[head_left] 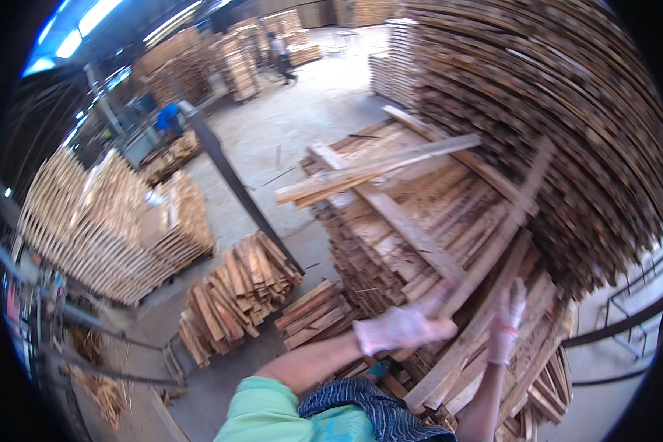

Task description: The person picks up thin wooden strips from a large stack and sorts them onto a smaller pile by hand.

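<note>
- I look down at a low stack of rough wooden boards (390,243), with a much taller stack (552,110) behind it on the right.
- My left hand (399,328), in a pale glove, is curled around the near end of a long plank (493,247); motion blur hides how tightly it grips.
- My right hand (507,320), also gloved, lies with fingers spread flat against a board just right of that plank, holding nothing that I can make out.
- The plank's long axis runs from my left hand, near and centre, diagonally up and away to the far right, its far end reaching the tall stack.
- The left hand is on the plank; the right sits just beside it, slightly farther right.
- Smaller piles of short boards (239,291) lie on the concrete floor (287,125) to the left.
</note>
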Available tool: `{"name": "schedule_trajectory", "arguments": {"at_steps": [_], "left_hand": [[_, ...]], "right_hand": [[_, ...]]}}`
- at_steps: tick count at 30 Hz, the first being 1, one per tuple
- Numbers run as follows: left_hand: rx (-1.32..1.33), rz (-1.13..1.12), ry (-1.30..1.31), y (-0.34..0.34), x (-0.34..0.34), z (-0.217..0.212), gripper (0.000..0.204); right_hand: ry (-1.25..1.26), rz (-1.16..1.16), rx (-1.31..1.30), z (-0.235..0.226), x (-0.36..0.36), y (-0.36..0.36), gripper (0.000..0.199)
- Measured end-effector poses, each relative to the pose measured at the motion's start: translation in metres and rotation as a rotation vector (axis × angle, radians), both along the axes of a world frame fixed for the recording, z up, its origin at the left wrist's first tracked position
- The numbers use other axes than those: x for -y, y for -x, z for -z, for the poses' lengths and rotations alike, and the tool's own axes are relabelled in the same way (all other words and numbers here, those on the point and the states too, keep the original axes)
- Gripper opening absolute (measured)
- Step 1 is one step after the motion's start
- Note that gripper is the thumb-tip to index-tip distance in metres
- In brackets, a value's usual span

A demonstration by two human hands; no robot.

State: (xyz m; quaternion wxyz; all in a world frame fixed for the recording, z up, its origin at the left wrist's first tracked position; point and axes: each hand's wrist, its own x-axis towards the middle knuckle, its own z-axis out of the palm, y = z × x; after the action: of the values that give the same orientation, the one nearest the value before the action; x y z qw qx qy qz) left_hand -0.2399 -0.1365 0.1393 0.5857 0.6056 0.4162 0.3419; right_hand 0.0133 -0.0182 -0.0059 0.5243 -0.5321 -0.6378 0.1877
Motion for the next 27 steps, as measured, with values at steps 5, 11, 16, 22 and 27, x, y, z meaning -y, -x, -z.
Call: {"name": "schedule_trajectory", "arguments": {"at_steps": [5,11,16,22,27], "left_hand": [[0.080,0.078,-0.232,-0.110,0.009,0.098,0.094],[-0.945,0.123,-0.096,-0.092,0.051,0.079,0.070],[-0.895,0.098,0.064,-0.101,0.086,0.119,0.102],[-0.787,0.004,0.229,-0.123,0.076,0.138,0.109],[-0.562,-0.110,0.003,-0.109,0.078,0.162,0.109]], "right_hand": [[0.418,0.032,-0.835,-0.084,0.038,0.016,0.072],[0.242,0.198,-0.012,-0.019,0.059,-0.107,0.068],[0.444,0.211,-0.260,0.031,0.112,-0.183,0.068],[0.527,0.309,-0.227,0.011,0.144,-0.172,0.073],[0.434,0.447,-0.013,-0.012,0.130,-0.179,0.054]]}}
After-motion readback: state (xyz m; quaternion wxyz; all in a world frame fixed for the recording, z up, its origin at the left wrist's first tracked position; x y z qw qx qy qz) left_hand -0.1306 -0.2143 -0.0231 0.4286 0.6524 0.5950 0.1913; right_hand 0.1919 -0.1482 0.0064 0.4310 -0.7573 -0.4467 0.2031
